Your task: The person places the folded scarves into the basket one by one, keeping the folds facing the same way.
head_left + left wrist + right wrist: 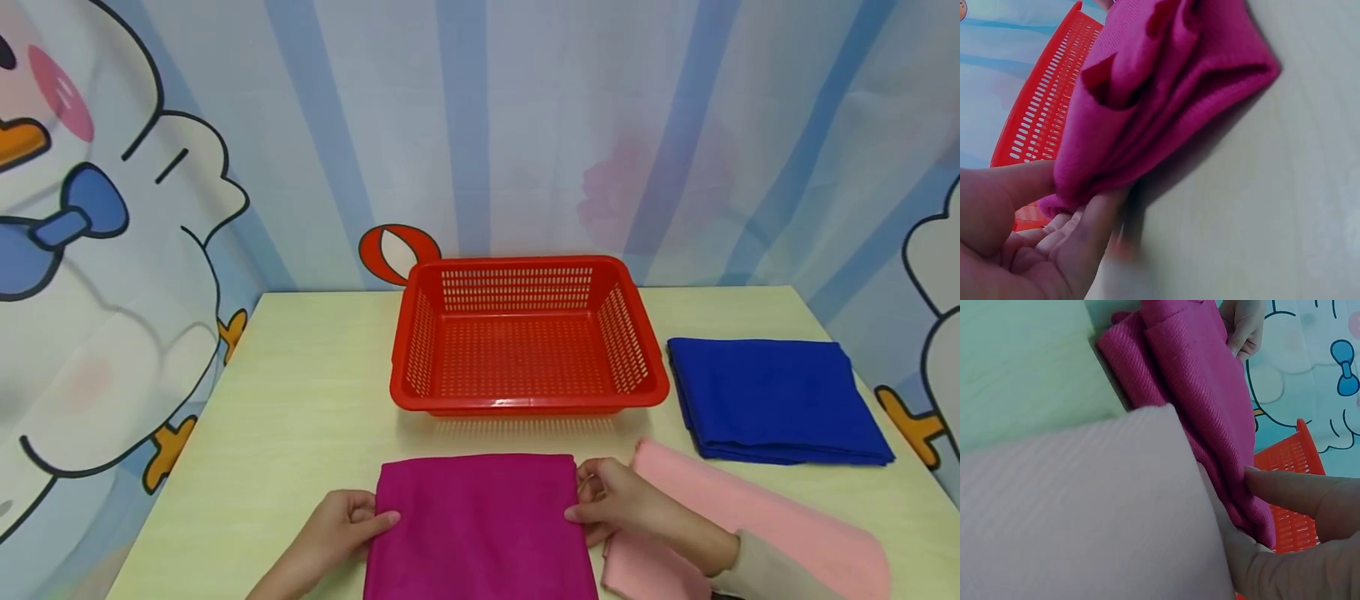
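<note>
A folded magenta cloth (480, 529) lies at the table's near edge in the head view, its lower part cut off by the frame. My left hand (337, 529) pinches its left side, thumb on top and fingers underneath. At the right side my right hand (622, 504) pinches the cloth the same way. Several stacked layers of the magenta cloth (1166, 94) show in the left wrist view, with the thumb and fingers around one corner. A folded pink cloth (780, 517) lies under and beside my right forearm; it fills much of the right wrist view.
Behind the magenta cloth stands a red plastic basket (528, 404) with perforated walls and nothing inside. A folded blue cloth (780, 400) lies at the right of the pale table (300, 400). A printed curtain (525, 125) hangs behind the table.
</note>
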Demonstrator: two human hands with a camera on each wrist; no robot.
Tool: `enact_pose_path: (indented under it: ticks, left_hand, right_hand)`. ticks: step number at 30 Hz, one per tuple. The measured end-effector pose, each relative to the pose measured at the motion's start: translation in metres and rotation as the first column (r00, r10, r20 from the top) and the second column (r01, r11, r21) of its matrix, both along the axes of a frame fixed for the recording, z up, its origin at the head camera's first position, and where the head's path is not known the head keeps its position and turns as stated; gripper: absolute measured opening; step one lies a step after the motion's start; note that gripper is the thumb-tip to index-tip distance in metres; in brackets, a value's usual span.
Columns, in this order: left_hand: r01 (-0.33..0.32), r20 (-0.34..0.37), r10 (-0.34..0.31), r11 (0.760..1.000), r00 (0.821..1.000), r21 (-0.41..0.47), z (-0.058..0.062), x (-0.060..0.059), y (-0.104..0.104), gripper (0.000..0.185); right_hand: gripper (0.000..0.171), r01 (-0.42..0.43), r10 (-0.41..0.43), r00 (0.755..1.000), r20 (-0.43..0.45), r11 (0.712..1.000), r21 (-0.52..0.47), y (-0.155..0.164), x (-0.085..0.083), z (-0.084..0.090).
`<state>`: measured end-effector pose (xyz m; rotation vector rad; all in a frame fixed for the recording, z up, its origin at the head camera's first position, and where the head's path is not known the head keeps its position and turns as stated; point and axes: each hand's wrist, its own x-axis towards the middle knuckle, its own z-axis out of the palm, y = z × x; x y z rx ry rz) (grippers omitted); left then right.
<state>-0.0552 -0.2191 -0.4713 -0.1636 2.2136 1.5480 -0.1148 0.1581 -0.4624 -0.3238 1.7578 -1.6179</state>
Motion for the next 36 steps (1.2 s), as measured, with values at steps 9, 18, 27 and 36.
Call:
enact_pose_path:
  ticks: [9,18,27,36]
  left_hand:
    - [-0.006,-0.006,0.007,1.000,1.000,0.027,-0.004,0.000,0.000,0.029]
    - [-0.010,-0.011,0.010,0.998,1.000,0.057,0.001,0.001,0.000,0.035]
    - [-0.021,0.002,0.021,0.994,1.000,0.103,0.005,0.002,-0.001,0.037]
    - [-0.016,0.010,0.015,0.992,1.000,0.122,0.007,0.003,-0.002,0.037]
  right_hand:
    - [0.024,0.040,-0.040,0.999,0.017,0.999,-0.021,-0.002,0.004,-0.001]
    - [0.019,0.059,-0.059,0.998,0.011,0.998,-0.038,0.000,0.005,-0.003]
    - [0.024,0.084,-0.083,0.996,0.020,0.996,-0.038,0.001,0.006,-0.002]
    - [0.027,0.079,-0.077,0.997,0.030,0.995,-0.056,0.002,0.007,0.003]
